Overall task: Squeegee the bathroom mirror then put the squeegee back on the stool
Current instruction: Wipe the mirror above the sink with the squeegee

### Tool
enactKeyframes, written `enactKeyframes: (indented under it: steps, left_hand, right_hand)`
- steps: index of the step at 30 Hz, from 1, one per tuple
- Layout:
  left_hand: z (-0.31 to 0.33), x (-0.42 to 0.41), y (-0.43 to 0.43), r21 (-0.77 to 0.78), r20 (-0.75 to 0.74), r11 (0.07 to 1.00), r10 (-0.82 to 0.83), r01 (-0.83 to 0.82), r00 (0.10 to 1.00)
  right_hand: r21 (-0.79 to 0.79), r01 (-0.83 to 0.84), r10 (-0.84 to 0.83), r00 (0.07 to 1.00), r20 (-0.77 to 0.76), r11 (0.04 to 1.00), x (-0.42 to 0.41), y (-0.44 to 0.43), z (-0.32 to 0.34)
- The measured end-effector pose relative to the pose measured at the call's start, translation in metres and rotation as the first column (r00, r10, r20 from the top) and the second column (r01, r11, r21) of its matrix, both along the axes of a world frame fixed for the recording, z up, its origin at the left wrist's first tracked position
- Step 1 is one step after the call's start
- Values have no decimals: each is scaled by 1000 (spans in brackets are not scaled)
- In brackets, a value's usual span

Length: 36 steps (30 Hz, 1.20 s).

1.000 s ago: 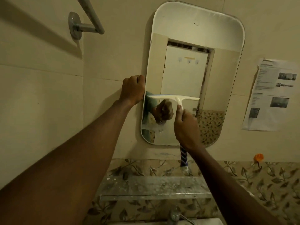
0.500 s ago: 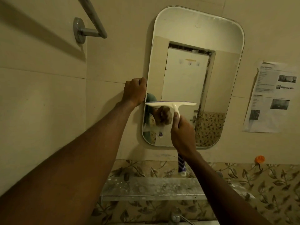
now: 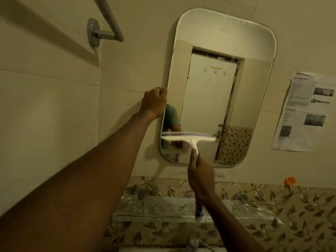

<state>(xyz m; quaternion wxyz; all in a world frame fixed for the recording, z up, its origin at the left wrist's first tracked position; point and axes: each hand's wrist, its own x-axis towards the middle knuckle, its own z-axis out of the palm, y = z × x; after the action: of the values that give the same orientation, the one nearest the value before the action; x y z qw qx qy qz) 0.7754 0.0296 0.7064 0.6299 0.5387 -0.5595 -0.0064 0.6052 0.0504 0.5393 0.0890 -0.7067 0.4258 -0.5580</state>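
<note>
Right hand wrapped around the white handle of the squeegee, thumb laid up along the stem. Blade level and blurred, lying across the lower left part of the mirror, near its bottom edge, at about 12 o'clock from the fist. Left hand at roughly 10 o'clock from the squeegee, curled closed against the mirror's left rim, knuckles on the wall tile; impossible to tell whether gripping the rim or just bracing. Reflected in the glass: a pale door, a patch of leaf-patterned tile, a green sleeve. At 6 o'clock below the right wrist, a speckled glass shelf with a blue-striped tube partly hidden by the arm. Printed paper sheet on the wall at 3 o'clock from the mirror, small orange hook beneath it. Grey towel rail at 10 o'clock, upper left.
</note>
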Motion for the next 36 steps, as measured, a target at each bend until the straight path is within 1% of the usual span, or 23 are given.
enactKeyframes:
  steps: [2,4,7,9,11,14,17,19,21,23,25,26,29,32,34,36]
  left_hand:
    - [2,1,1,28,-32,999,-21,22,999]
    - [1,0,1,42,-39,998,-33,35,999]
    - [2,0,1,43,-47,998,-35,37,998]
    - [3,0,1,39,-53,998,-37,39,998]
    - [2,0,0,35,-59,999,-38,40,998]
    - [0,0,-1,32,-53,999,-30,31,998]
    - [-1,-1,-1,26,-43,999,-19,20,999]
    - [-1,-2,0,21,-40,999,-25,26,999]
    - [-1,-2,0,30,-33,999,-27,28,999]
    - [0,-1,1,28,-31,999,-24,25,999]
    - [2,1,2,24,-30,1000,-14,15,999]
    - [2,1,1,23,-33,1000,-14,15,999]
    - [2,2,0,26,-36,1000,-16,17,999]
    - [1,2,-1,24,-34,1000,-16,16,999]
    - [1,2,-1,27,-36,999,-30,31,999]
    - [1,2,-1,26,-46,999,-35,36,998]
  right_hand:
    - [-54,-6,7,1000,10,998,3,-5,31]
    - [-67,4,-5,1000,-19,998,7,-11,39]
    - [40,6,-4,999,-46,999,6,-11,1]
    - [112,31,-20,995,-97,993,0,-3,-31]
    - [123,54,-36,989,-142,991,-6,6,-39]
    - [88,14,-10,999,-46,996,-13,3,-9]
    - [18,61,-62,998,24,998,-14,-8,24]
    - [45,65,-66,997,29,997,-11,-10,16]
    - [124,51,-55,998,27,991,-6,-4,-11]
    - [176,78,-76,997,-15,981,-5,3,-42]
    - [183,117,-107,992,-64,976,-6,8,-56]
    - [178,111,-102,993,-58,978,-7,10,-52]
    - [112,36,-39,999,29,993,-10,8,-18]
    - [56,58,-61,997,51,997,-12,-5,11]
    - [65,55,-58,997,46,996,-11,-7,3]
    - [106,59,-64,997,36,993,-9,-4,-25]
